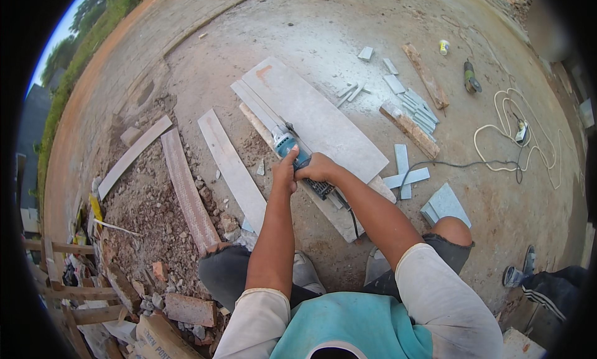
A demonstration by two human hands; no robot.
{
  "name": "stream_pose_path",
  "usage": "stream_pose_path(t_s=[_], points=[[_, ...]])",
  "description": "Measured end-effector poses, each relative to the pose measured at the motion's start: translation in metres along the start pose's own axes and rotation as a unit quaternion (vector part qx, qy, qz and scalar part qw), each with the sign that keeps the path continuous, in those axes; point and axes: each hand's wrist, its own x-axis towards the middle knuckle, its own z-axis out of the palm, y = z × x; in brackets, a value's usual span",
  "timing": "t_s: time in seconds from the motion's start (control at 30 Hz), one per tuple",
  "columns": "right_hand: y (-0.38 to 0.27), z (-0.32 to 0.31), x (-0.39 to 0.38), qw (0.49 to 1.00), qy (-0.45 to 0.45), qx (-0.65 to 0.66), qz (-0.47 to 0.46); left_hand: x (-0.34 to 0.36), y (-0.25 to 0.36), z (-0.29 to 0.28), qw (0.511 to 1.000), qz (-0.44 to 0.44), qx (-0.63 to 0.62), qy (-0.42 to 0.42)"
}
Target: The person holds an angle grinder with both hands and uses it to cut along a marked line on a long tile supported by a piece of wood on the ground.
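Both my hands are closed round a blue angle grinder (303, 158) with a black rear end. My left hand (285, 172) grips its left side, and my right hand (319, 168) wraps its body from the right. The grinder's disc end sits over a dark lengthwise line in a large grey tile slab (323, 119). A narrow strip (254, 104) lies along the slab's left side. Whether the disc is within the line is too small to tell. A dark cord trails from the grinder's rear toward my knees. Boards support the slab from below.
Long tile strips (231, 160) lie left, by rubble (152, 216). Right are stacked small tile pieces (420, 113), wooden planks (410, 132), a green angle grinder (471, 79), a coiled pale cable (497, 104) and a white cup (444, 47). Another person's legs (547, 287) show lower right.
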Motion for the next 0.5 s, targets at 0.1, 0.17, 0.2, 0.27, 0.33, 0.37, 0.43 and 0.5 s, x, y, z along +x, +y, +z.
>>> stream_pose_path(t_s=[0.1,0.17,0.2,0.27,0.33,0.37,0.43,0.5], points=[[-0.004,-0.001,-0.004,1.000,-0.001,0.006,-0.002,0.002,-0.001,-0.003,1.000,0.006,-0.006,0.002],[-0.004,0.000,-0.004,1.000,-0.006,0.016,-0.002,0.005,-0.003,-0.005,1.000,0.011,-0.007,0.007],[-0.005,-0.001,-0.005,1.000,-0.005,0.015,-0.003,0.004,-0.003,-0.004,1.000,0.009,-0.006,0.007],[-0.005,0.000,-0.009,1.000,-0.004,0.013,-0.006,0.001,-0.003,-0.003,1.000,0.006,-0.005,0.007],[0.005,0.001,-0.007,1.000,0.004,0.010,-0.007,-0.007,-0.004,0.004,1.000,0.005,0.004,0.010],[0.010,0.000,-0.007,1.000,0.009,0.009,-0.008,-0.011,-0.004,0.008,1.000,0.005,0.009,0.011],[0.011,0.003,-0.008,1.000,0.010,0.001,-0.008,-0.012,-0.007,0.004,1.000,0.006,0.000,0.005],[0.011,0.004,-0.011,1.000,0.009,-0.001,-0.010,-0.013,-0.010,0.002,1.000,0.011,0.001,-0.001]])
